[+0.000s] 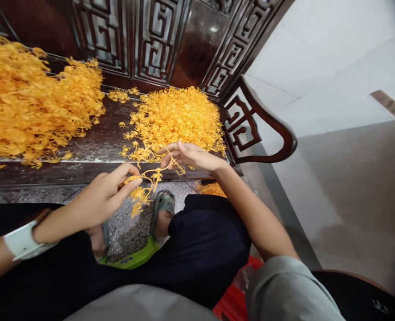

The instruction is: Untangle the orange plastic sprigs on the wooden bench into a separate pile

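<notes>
My left hand (pixel 115 191) pinches one end of a branching yellow-orange plastic strand (pixel 156 175) between thumb and fingertips. Small claw-like pieces hang from the strand, some dangling below my left fingertips. My right hand (pixel 187 156) is at the strand's other end, its fingers stretched out and apart, with thin stems crossing in front of them. Whether the right fingers bear any of the strand is unclear. Just behind my right hand lies a heap of small loose yellow-orange pieces (pixel 180 118) on the dark wooden bench (pixel 93 145).
A larger heap of yellow-orange strands (pixel 33 102) covers the bench's left side. The carved backrest (pixel 113 40) rises behind, with a curved armrest (pixel 284 142) at right. More orange pieces (pixel 213 189) lie below the bench edge. Something red (pixel 232 303) is beside my leg.
</notes>
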`<control>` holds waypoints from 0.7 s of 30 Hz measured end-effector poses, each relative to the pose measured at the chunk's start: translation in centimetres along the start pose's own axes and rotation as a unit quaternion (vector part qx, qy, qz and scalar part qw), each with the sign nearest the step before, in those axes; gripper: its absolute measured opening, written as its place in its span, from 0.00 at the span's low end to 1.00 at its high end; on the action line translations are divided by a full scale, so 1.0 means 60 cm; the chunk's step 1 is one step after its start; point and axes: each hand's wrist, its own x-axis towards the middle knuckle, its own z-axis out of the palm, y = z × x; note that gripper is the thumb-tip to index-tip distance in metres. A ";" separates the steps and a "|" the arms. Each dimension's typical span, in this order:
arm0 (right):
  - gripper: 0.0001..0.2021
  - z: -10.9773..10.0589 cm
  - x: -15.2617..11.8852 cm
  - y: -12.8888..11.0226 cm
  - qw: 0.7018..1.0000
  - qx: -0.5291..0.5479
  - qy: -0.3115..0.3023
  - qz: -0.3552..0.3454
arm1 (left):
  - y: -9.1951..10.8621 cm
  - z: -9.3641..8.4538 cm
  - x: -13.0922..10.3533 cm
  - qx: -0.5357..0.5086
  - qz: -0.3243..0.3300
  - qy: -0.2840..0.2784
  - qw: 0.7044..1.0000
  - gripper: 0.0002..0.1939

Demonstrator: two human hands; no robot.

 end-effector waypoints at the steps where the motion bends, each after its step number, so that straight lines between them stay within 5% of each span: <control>1: 0.36 0.004 0.000 -0.005 1.000 0.026 -0.001 -0.006 | 0.000 -0.001 0.002 -0.014 -0.002 0.010 1.000 0.16; 5: 0.39 0.026 -0.001 -0.035 0.996 0.078 0.035 -0.039 | 0.005 -0.004 0.018 -0.065 0.000 0.052 0.997 0.19; 11: 0.16 0.035 -0.007 -0.073 0.980 0.043 0.160 -0.111 | 0.045 -0.024 0.111 -0.117 0.056 0.145 0.981 0.16; 17: 0.15 -0.002 0.004 -0.068 0.917 0.148 0.329 -0.169 | 0.086 -0.037 0.230 -0.371 0.032 0.257 0.892 0.07; 21: 0.18 -0.018 -0.003 -0.053 0.922 0.106 0.306 -0.211 | 0.068 -0.064 0.303 -0.445 -0.013 0.253 0.859 0.09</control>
